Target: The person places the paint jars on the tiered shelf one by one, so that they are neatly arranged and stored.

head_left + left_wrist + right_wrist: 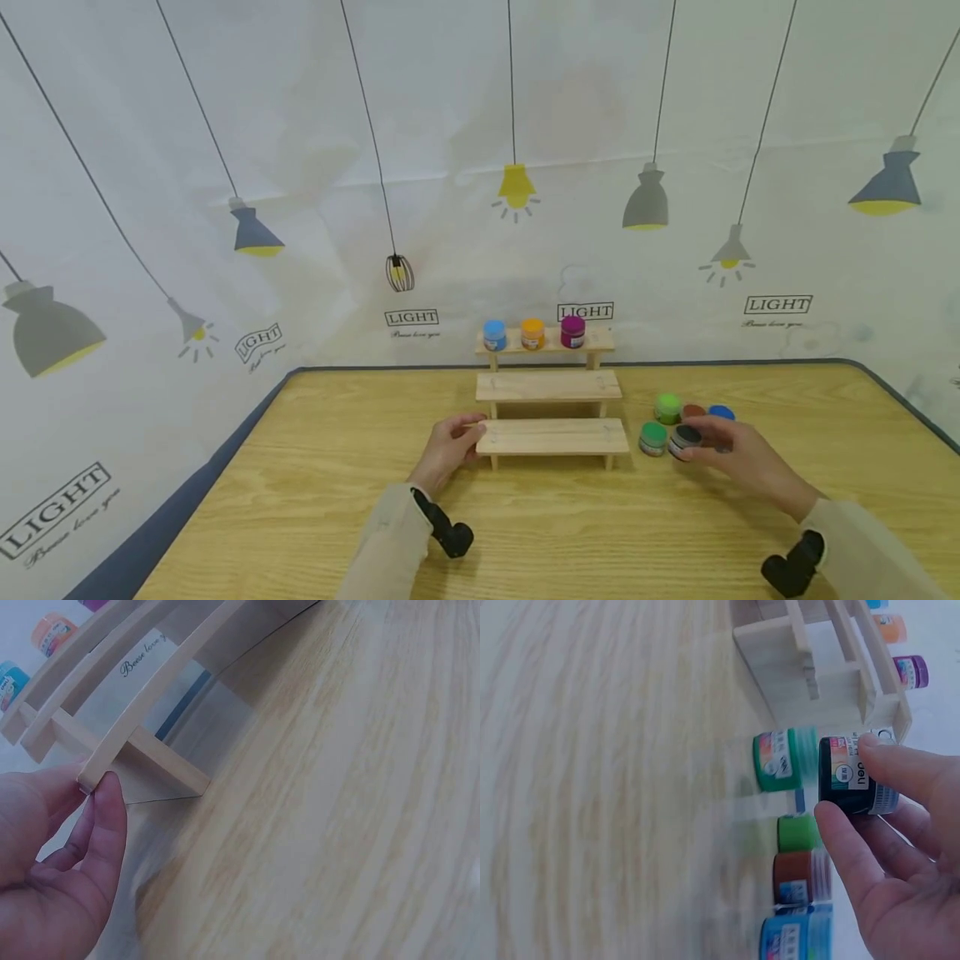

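My left hand (447, 450) pinches the left end of the lowest step of a three-tier wooden stand (551, 437) between thumb and fingers. In the right wrist view, my right hand (904, 847) grips a black paint jar (844, 774) by its sides, thumb on the label, its base lifted off the table. A dark green jar (653, 438) stands just left of the black one. Behind them are a light green jar (667, 408), a brown jar (693, 412) and a blue jar (722, 413), partly covered by my right hand in the head view.
On the stand's top tier sit a light blue jar (494, 335), an orange jar (532, 333) and a purple jar (572, 332). The middle tier (548, 386) is bare wood. A white backdrop (450, 100) with printed lamps rises behind the wooden table (360, 417).
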Tool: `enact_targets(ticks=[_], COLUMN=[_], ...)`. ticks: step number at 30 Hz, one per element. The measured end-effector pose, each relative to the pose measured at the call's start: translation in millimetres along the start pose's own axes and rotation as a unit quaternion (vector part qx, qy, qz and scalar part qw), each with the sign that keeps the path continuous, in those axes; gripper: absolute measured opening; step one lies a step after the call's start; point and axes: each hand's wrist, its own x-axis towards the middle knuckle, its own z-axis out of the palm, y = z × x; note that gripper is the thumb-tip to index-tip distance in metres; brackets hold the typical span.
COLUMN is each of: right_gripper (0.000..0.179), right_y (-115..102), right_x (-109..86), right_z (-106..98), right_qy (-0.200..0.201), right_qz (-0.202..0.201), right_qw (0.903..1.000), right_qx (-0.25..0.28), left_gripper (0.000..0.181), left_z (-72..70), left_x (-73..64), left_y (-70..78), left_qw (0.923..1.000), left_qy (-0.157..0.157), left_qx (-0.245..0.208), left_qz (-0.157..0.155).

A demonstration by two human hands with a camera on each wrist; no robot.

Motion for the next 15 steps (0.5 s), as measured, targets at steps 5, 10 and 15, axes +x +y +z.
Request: enact_targets(ticks=[5, 10, 15], right_gripper=[0.054, 0.052, 0.054], right_y=[-15, -31, -48], right_x=[3.3, 11.2, 21.4], right_z=[2, 6, 11], right_qy=[0.003, 0.000, -0.014], right_qz=[-0.040, -0.061, -0.072], right_qw=[0.9992, 0.9981, 0.9971], right_qx=[0.004, 0.006, 0.023], left_gripper=[0.032, 0.031, 0.030], left_z=[-0.2, 0.1, 1.1], left_x=[-0.5, -1.1, -0.2], left_y=[0.1, 1.3, 1.0], left_qw=[1.0000, 1.0000, 1.0000], left_qy=[0.002, 0.004, 0.002], left_qx=[0.001, 0.001, -0.005], left_qz=[-0.001, -0.005, -0.006])
